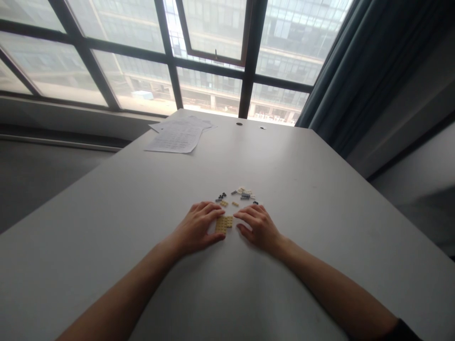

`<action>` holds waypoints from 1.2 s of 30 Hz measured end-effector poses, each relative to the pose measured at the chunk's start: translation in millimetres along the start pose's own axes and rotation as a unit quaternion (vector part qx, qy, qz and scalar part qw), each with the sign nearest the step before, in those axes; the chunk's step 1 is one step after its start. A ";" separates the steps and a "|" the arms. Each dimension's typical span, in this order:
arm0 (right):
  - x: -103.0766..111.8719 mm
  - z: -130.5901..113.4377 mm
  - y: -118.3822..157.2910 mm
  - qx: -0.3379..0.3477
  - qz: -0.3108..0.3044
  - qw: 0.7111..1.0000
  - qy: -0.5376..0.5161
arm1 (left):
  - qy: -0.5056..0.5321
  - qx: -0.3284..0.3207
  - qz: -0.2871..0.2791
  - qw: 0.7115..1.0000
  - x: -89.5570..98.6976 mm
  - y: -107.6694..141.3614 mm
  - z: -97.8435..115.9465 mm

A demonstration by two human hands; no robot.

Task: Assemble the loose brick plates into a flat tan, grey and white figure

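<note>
My left hand [199, 226] grips a tan studded building-brick plate [221, 224] by its edges, fingers along the far side and thumb at the near side. A smaller tan plate [229, 221] sits against its right edge; whether the two are joined I cannot tell. Just right of them is my right hand [258, 226], thumb and fingers apart with nothing visible between them. Its fingertips come close to the smaller plate. Beyond the hands lie a small tan piece [235, 203] and another tan piece [223, 203] near my left fingers.
Several cream pieces [241, 190], grey pieces [245, 195] and black pieces [222, 194] lie loose past my hands. A dark piece [255, 202] is beside my right fingers. Printed papers [177, 136] rest at the far left of the white table [284, 170], before the windows.
</note>
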State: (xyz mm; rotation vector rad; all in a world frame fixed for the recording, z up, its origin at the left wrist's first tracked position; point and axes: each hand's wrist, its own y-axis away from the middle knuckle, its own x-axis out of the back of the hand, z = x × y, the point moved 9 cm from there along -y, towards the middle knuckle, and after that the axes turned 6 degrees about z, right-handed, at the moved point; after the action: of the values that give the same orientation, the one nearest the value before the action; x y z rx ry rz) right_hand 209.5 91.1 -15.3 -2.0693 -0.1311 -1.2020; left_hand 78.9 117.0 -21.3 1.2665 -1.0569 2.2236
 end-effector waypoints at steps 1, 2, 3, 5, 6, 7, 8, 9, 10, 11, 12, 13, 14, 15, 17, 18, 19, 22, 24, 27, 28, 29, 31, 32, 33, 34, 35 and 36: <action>2.6 5.0 -1.8 -0.013 0.008 1.000 0.000 | -0.001 0.000 0.001 1.000 -0.4 0.0 0.0; 5.6 9.9 -3.7 -0.026 0.018 0.999 -0.001 | -0.003 0.000 0.001 1.000 -0.9 0.1 0.0; 8.7 14.5 -5.5 -0.038 0.029 0.999 -0.003 | -0.006 0.000 0.001 1.000 -1.4 0.1 0.1; 13.7 21.0 -8.7 -0.056 0.044 0.997 -0.007 | -0.011 0.000 -0.002 1.000 -2.2 0.2 0.4; 15.3 22.7 -10.1 -0.060 0.047 0.997 -0.008 | -0.014 0.000 -0.004 1.000 -2.6 0.2 0.8; 16.1 23.6 -11.3 -0.062 0.048 0.997 -0.008 | -0.017 0.000 -0.007 1.000 -2.9 0.2 1.2; 16.5 24.1 -12.4 -0.064 0.046 0.997 -0.008 | -0.019 -0.001 -0.009 1.000 -3.1 0.2 1.6; 16.6 24.5 -13.3 -0.065 0.044 0.997 -0.008 | -0.020 -0.002 -0.010 1.000 -3.0 0.2 2.1; 16.5 25.1 -14.1 -0.067 0.042 0.997 -0.007 | -0.020 -0.003 -0.010 1.000 -2.8 0.1 2.6; 16.5 26.1 -14.9 -0.070 0.041 0.997 -0.007 | -0.019 -0.004 -0.008 1.000 -2.3 0.1 3.1; 16.2 27.7 -15.8 -0.073 0.040 0.997 -0.006 | -0.017 -0.004 -0.007 1.000 -1.9 0.0 3.5; 15.7 29.8 -16.8 -0.076 0.038 0.996 -0.005 | -0.015 -0.005 -0.005 1.000 -1.5 -0.1 3.8; 14.9 32.3 -18.1 -0.080 0.035 0.996 -0.003 | -0.013 -0.005 -0.005 1.000 -1.3 -0.1 3.9; 13.6 35.2 -19.7 -0.084 0.031 0.996 0.000 | -0.011 -0.005 -0.005 1.000 -1.1 0.0 3.8; 10.4 41.5 -24.0 -0.094 0.019 0.995 0.007 | -0.007 -0.003 -0.004 1.000 -0.7 0.0 3.1; 8.3 44.2 -26.6 -0.098 0.011 0.995 0.009 | -0.006 0.001 -0.002 1.000 -0.4 -0.1 2.1; 6.5 46.4 -29.5 -0.101 0.004 0.995 0.011 | -0.006 0.007 0.001 1.000 0.2 -0.1 0.6; 3.3 50.0 -38.7 -0.101 -0.007 0.995 0.017 | -0.010 0.031 0.017 0.999 3.2 -0.5 -4.9; 3.8 52.6 -43.3 -0.102 -0.005 0.994 0.023 | -0.011 0.043 0.030 0.999 5.7 -0.7 -7.5; 6.9 60.4 -45.2 -0.111 -0.004 0.993 0.029 | -0.013 0.053 0.043 0.998 7.9 -0.9 -9.4; 8.3 64.0 -44.7 -0.115 -0.004 0.993 0.030 | -0.015 0.056 0.047 0.997 8.3 -0.9 -9.9; 10.0 68.0 -43.8 -0.120 -0.004 0.992 0.032 | -0.017 0.057 0.050 0.997 8.7 -0.9 -10.4; 13.4 76.3 -41.5 -0.129 -0.005 0.991 0.038 | -0.020 0.060 0.057 0.996 9.3 -0.7 -11.4; 14.9 80.2 -40.3 -0.135 -0.006 0.990 0.041 | -0.022 0.061 0.061 0.996 9.7 -0.5 -12.0; 15.9 83.6 -39.0 -0.139 -0.008 0.989 0.045 | -0.025 0.062 0.066 0.996 10.2 -0.4 -12.6; 16.2 86.2 -37.8 -0.143 -0.010 0.989 0.048 | -0.027 0.063 0.070 0.995 10.7 -0.2 -13.1; 15.9 88.0 -36.6 -0.145 -0.014 0.988 0.050 | -0.029 0.064 0.075 0.995 11.2 -0.1 -13.5; 14.9 89.0 -35.4 -0.146 -0.018 0.988 0.052 | -0.031 0.064 0.078 0.994 11.6 0.0 -13.6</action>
State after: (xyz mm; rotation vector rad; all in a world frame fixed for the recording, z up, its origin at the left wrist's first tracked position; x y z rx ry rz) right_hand 266.4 169.5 -11.1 -2.2560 0.0619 -1.4171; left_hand 65.1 126.8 -15.7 1.3557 -1.0857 2.4177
